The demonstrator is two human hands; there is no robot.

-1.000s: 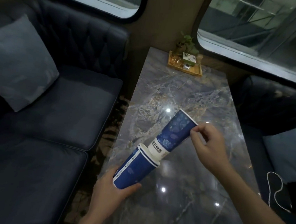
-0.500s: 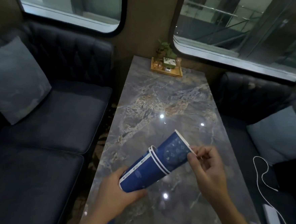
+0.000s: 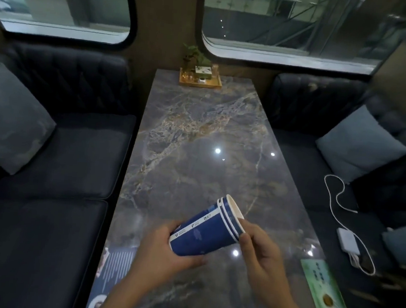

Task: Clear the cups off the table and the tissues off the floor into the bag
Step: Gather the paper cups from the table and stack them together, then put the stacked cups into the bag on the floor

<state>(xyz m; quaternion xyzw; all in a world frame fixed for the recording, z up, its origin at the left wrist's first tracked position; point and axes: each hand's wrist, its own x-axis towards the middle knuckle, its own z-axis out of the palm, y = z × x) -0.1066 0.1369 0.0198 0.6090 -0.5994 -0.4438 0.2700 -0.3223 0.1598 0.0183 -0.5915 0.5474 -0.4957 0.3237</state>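
Both hands meet over the near end of the table in our one head view: our left hand (image 3: 163, 254) is wrapped around the closed bottom end of the nested stack of dark blue paper cups with white rims (image 3: 206, 228), fingers curled under it and thumb over the top, while our right hand (image 3: 260, 251) pinches the rim end with its fingertips (image 3: 244, 232), the other fingers loosely bent. What has just changed is the stack itself: a second ago the cup in our right hand was only entering the one in our left, half a second ago it still stood proud, and now three white rims sit tight together. We judge the cups gathered into a single bundle, lifted clear of the grey marbled stone table (image 3: 198, 134) beneath our hands, so one carry should take them all. No other cup shows on the tabletop beyond our hands. Neither the bag nor any tissue on the floor is in view, so that half looks undone.
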